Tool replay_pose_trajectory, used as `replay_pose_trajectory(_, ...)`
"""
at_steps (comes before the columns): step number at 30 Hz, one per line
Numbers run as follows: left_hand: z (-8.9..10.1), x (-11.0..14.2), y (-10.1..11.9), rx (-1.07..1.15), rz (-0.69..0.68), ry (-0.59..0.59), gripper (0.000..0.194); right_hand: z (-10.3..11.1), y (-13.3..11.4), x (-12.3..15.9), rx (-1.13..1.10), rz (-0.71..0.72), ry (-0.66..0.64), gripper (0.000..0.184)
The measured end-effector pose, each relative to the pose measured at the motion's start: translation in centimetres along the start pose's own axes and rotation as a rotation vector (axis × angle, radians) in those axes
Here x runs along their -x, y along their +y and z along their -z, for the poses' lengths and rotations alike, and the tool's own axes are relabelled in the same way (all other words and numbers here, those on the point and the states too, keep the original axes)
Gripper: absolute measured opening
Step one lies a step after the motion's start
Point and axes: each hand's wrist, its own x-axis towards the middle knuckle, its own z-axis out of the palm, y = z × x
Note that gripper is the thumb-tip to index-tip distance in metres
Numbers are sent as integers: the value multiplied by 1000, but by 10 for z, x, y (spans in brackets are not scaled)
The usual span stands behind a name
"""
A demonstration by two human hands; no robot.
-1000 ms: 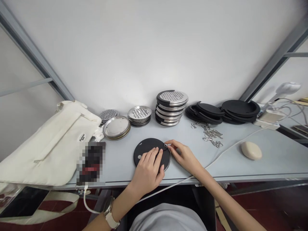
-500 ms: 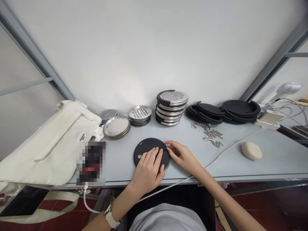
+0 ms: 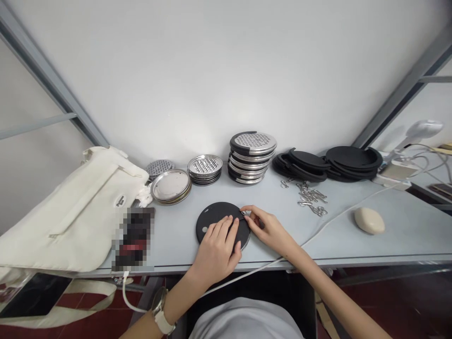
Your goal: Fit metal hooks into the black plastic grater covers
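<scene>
A round black disc [image 3: 214, 217] with a thin metal edge lies flat on the table in front of me. My left hand [image 3: 219, 245] rests flat across it, fingers stretched out and pressing on its top. At the disc's upper right edge, my right hand [image 3: 264, 228] pinches a small metal clip [image 3: 243, 213] between thumb and forefinger. The clip is mostly covered by the fingertips, so I cannot tell whether it is hooked through the disc. More loose metal clips [image 3: 312, 197] lie in a small heap to the right.
Along the wall stand stacked grater discs in black holders [image 3: 252, 160], bare grater plates [image 3: 205, 167], plain metal discs [image 3: 171, 186] and black holders [image 3: 353, 162]. A white bag [image 3: 81, 207] and a pixelated item [image 3: 134, 240] are left. A white cable [image 3: 328, 223] passes a cream oval object [image 3: 369, 221].
The fingers of my right hand have shifted slightly at the disc's edge, and less of the metal clip shows. My left hand stays in place on the disc.
</scene>
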Motion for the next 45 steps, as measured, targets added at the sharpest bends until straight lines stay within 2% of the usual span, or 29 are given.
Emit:
replay_pose_trajectory(18, 0, 1, 0, 13, 9, -15, 48, 0, 2, 0, 36, 60, 30, 26)
replay_pose_trajectory(45, -1, 1, 0, 9, 6, -14, 48, 1, 4, -2, 33, 101, 10, 32)
